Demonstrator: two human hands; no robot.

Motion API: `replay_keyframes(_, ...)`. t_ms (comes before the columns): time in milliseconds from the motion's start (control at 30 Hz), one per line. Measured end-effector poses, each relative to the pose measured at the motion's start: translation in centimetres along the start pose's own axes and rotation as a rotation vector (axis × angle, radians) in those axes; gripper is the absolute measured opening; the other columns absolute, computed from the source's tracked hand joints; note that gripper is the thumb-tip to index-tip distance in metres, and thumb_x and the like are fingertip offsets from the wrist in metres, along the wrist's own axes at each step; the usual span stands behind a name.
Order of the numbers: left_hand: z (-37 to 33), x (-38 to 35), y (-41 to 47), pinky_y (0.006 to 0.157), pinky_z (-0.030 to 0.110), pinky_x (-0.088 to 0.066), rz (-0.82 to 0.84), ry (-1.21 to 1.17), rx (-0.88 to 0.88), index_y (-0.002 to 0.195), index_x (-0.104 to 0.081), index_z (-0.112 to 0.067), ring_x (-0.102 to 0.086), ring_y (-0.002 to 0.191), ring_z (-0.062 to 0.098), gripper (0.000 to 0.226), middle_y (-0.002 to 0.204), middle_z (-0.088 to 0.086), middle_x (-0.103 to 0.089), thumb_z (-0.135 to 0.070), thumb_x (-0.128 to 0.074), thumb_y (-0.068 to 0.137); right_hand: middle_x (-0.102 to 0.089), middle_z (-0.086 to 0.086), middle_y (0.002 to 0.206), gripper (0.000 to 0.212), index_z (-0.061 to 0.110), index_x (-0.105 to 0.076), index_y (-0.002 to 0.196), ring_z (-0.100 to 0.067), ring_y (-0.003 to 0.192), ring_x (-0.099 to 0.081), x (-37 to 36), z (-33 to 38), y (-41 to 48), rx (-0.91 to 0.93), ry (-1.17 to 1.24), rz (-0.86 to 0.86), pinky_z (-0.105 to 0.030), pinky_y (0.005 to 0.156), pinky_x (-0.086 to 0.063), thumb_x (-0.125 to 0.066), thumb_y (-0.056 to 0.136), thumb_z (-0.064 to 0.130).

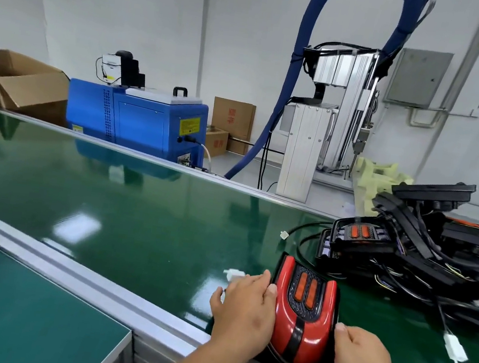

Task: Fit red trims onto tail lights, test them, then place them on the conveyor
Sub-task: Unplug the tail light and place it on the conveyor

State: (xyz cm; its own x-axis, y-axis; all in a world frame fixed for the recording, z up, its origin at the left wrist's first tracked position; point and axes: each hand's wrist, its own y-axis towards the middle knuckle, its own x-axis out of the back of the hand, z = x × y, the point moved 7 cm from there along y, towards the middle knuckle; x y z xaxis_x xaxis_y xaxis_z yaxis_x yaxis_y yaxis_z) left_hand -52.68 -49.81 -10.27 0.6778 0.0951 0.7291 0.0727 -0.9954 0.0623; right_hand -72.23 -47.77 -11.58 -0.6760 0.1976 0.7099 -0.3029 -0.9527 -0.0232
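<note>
Found left hand (244, 311) open: fingers (271, 289) laid fairly straight against the left flank of the tail light (302, 316), thumb spread clear to the left, clasping nothing.
Found right hand (360, 361) gripping the same unit, thumb on the right edge, fingers curled under the lower right corner.
Noted both forearms entering from the bottom edge of the frame, wrists low over the near rail (112, 289).
Noted red trim (313, 339) seated on the housing, with two orange reflectors showing in the black centre panel.
Located the tail light at lower centre-right of the frame, between the two hands and touching both; lower end over the rail, upper end on the green conveyor (135, 213); long axis running away from the person, tipped slightly toward upper left. Neither hand nearer.
Judged the step as final pressing of the trim or setting down on the belt; cannot tell which.
Recorded a white connector (234, 274) just beside the left fingertips and a heap of black untrimmed units (407, 251) at right, near but apart.
Recorded, further out, a blue machine (135, 123) at upper left-centre and a green tabletop (28, 321) at lower left
</note>
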Motion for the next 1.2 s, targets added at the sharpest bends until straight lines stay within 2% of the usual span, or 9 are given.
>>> replay_keyframes(167,-0.8,1.7,-0.5,0.119,0.037,-0.006,-0.028,0.002,-0.045,0.148,-0.038,-0.036,-0.024,0.141,0.001,0.045,0.15,-0.02,-0.038,-0.042,-0.025,0.105,-0.068,-0.016,0.078,0.042,0.006,-0.058,0.076,-0.031,0.077,-0.067,1.5,0.8,-0.5,-0.001,-0.077,-0.038,-0.036,0.08,-0.05,-0.033,0.103,0.025)
replay_keyframes(367,1.4,9.8,-2.1,0.113,0.021,-0.026,-0.159,-0.238,-0.067,0.138,-0.054,-0.029,-0.039,0.133,0.001,0.038,0.141,-0.014,-0.047,-0.036,-0.038,0.104,-0.072,-0.018,0.078,0.025,0.008,-0.074,0.078,-0.036,0.084,-0.067,2.5,9.5,-3.4,0.305,0.062,-0.2,-0.04,0.084,-0.046,-0.058,0.094,0.02)
replay_keyframes(467,4.9,16.4,-4.6,0.091,0.0,-0.03,-0.331,-0.337,-0.017,0.131,-0.061,-0.028,-0.047,0.107,-0.021,0.034,0.118,-0.027,-0.057,-0.034,-0.045,0.103,-0.066,-0.017,0.061,0.023,0.002,-0.071,0.069,-0.036,0.076,-0.065,-1.3,15.6,-6.4,0.498,0.157,-0.06,-0.052,0.089,-0.041,-0.063,0.09,0.006)
replay_keyframes(533,7.9,20.0,-7.0,0.078,-0.006,-0.032,-0.443,-0.364,0.05,0.126,-0.064,-0.031,-0.047,0.09,-0.03,0.031,0.103,-0.035,-0.056,-0.035,-0.048,0.101,-0.07,-0.003,0.068,0.025,0.018,-0.071,0.074,-0.026,0.075,-0.065,-5.1,19.8,-8.6,0.628,0.069,0.054,-0.037,0.08,-0.045,-0.057,0.094,0.023)
replay_keyframes(733,15.7,27.4,-15.0,0.065,0.006,-0.041,-0.695,-0.353,0.208,0.111,-0.069,-0.031,-0.057,0.069,-0.011,0.02,0.092,-0.014,-0.066,-0.027,-0.053,0.099,-0.073,0.004,0.102,0.023,0.038,-0.066,0.091,-0.015,0.098,-0.064,-15.7,29.7,-19.1,0.945,-0.077,0.345,-0.017,0.069,-0.034,-0.045,0.099,0.04)
replay_keyframes(867,19.6,31.4,-20.7,0.08,0.001,-0.039,-0.818,-0.208,0.301,0.116,-0.071,-0.024,-0.061,0.096,-0.003,0.024,0.105,-0.013,-0.068,-0.022,-0.057,0.098,-0.064,0.0,0.086,0.036,0.033,-0.039,0.066,-0.016,0.096,-0.061,-20.7,34.2,-27.2,1.13,-0.074,0.563,-0.023,0.063,-0.03,-0.04,0.1,0.042)
replay_keyframes(967,22.1,33.8,-25.3,0.081,0.003,-0.038,-0.902,-0.146,0.375,0.112,-0.073,-0.026,-0.061,0.101,0.0,0.023,0.102,-0.018,-0.068,-0.018,-0.057,0.097,-0.067,-0.001,0.089,0.025,0.023,-0.058,0.079,-0.022,0.1,-0.063,-23.5,36.7,-32.9,1.243,0.022,0.698,-0.023,0.061,-0.027,-0.044,0.098,0.033)
replay_keyframes(1067,24.5,36.2,-30.0,0.082,0.004,-0.04,-0.995,-0.117,0.441,0.093,-0.073,-0.039,-0.058,0.089,-0.015,0.031,0.082,-0.033,-0.067,-0.014,-0.055,0.096,-0.068,-0.005,0.093,0.019,0.02,-0.061,0.085,-0.027,0.095,-0.063,-25.2,38.7,-38.7,1.402,0.077,0.768,-0.026,0.062,-0.026,-0.048,0.096,0.027)
replay_keyframes(1200,28.8,39.2,-35.9,0.09,0.018,-0.045,-1.17,-0.126,0.592,0.108,-0.074,-0.023,-0.063,0.103,0.006,0.024,0.103,-0.012,-0.071,-0.015,-0.055,0.097,-0.068,-0.005,0.091,0.018,0.023,-0.058,0.081,-0.028,0.088,-0.062,-27.6,41.1,-45.5,1.549,0.102,0.852,-0.027,0.06,-0.024,-0.048,0.095,0.026)
